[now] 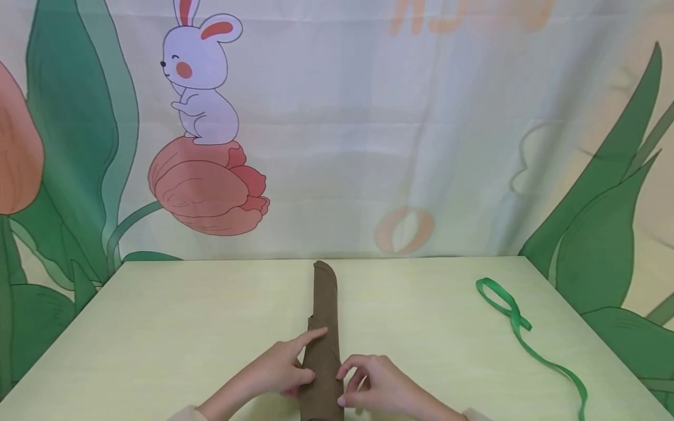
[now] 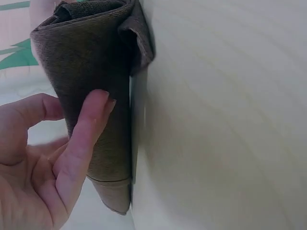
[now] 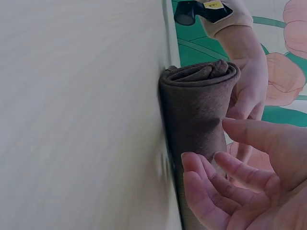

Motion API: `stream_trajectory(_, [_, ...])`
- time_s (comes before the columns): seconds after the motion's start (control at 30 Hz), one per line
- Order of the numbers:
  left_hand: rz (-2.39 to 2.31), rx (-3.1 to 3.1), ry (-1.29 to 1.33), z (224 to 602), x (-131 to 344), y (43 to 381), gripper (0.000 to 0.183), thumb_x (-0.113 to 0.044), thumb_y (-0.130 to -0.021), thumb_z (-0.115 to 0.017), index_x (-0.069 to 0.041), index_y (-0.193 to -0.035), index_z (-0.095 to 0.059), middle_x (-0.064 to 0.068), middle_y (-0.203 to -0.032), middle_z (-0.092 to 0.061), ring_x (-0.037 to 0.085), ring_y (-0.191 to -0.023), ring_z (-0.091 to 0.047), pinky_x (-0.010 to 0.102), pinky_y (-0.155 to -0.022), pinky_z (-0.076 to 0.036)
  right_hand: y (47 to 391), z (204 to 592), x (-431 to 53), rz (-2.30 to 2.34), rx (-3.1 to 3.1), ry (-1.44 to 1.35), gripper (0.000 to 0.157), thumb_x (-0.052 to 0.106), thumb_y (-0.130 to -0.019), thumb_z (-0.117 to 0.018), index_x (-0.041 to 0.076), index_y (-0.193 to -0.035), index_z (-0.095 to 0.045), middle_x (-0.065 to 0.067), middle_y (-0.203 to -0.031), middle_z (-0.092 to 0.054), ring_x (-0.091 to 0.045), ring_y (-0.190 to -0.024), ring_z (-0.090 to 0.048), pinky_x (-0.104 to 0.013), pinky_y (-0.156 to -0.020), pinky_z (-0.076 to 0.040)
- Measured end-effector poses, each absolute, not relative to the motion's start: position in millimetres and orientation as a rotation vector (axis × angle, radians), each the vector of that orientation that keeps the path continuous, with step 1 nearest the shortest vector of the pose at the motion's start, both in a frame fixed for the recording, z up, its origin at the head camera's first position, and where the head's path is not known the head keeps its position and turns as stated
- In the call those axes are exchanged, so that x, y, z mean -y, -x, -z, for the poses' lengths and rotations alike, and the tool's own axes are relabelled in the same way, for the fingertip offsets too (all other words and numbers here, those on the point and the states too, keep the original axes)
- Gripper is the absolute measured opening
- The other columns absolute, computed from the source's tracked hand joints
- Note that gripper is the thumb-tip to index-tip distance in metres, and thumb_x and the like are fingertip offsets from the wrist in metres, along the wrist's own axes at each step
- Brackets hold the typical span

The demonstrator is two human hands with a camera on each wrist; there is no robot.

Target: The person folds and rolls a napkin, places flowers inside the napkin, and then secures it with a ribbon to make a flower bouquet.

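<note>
A rolled brown cloth point(image 1: 325, 298), tapering toward its far end, lies lengthwise on the table between the two hands. On its left side, the left hand point(image 1: 278, 368) rests with the index finger stretched over the top and the thumb against the roll. The right hand point(image 1: 380, 380) is at the roll's right edge, fingers loosely bent and the tips at the cloth. From the left wrist view, a loose flap of the cloth point(image 2: 91, 57) hangs at the near end. The right wrist view shows the folded layers inside the cloth's point(image 3: 194, 108) near opening.
A green ribbon point(image 1: 544, 359) lies looped and trailing on the right part of the pale table point(image 1: 184, 316). Behind the table hangs a printed backdrop point(image 1: 326, 128) with a rabbit, tulips and leaves.
</note>
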State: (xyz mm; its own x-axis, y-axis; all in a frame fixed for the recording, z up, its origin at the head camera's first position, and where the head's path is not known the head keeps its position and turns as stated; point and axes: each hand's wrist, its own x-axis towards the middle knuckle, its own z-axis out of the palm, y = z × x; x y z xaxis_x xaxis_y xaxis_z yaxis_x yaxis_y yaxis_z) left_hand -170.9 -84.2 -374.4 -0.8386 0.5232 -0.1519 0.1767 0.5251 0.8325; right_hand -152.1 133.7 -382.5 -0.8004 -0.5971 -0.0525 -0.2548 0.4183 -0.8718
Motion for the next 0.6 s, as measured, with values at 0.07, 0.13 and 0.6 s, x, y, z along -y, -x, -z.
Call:
stream_trajectory(0.07, [-1.213, -2.389, -0.619, 374.9, 89.4, 169.8, 0.057, -0.001, -0.079, -0.056, -0.013, -0.134, -0.044, 0.002, -0.048, -0.054, 0.011, -0.041, -0.048, 0.025, -0.044, -0.043, 153.0, 385.3, -131.5, 1.333, -2.312, 0.716, 0.021, 0.012, -0.078, -0.071, 0.009, -0.096, -0.060, 0.002, -0.071, -0.063, -0.010, -0.056, -0.060, -0.020, -0.057, -0.047])
stream_trajectory(0.13, [-1.203, -2.390, -0.658, 375.5, 93.7, 168.2, 0.047, -0.003, -0.081, -0.058, -0.014, -0.126, -0.052, 0.001, -0.047, -0.053, 0.010, -0.040, -0.047, 0.024, -0.045, -0.042, 153.4, 387.5, -129.4, 1.333, -2.303, 0.710, 0.022, 0.012, -0.078, -0.071, 0.011, -0.097, -0.059, 0.003, -0.072, -0.062, -0.010, -0.056, -0.059, -0.020, -0.057, -0.046])
stream_trajectory(0.6, [-1.062, -2.379, -0.699, 375.1, 107.7, 160.7, 0.064, -0.025, -0.071, -0.078, -0.011, -0.127, -0.050, -0.005, -0.054, -0.063, 0.013, -0.044, -0.059, 0.029, -0.070, -0.049, 153.4, 392.8, -121.6, 1.311, -2.280, 0.762, 0.028, 0.017, -0.077, -0.072, 0.013, -0.102, -0.059, 0.006, -0.073, -0.057, -0.005, -0.056, -0.056, -0.021, -0.059, -0.046])
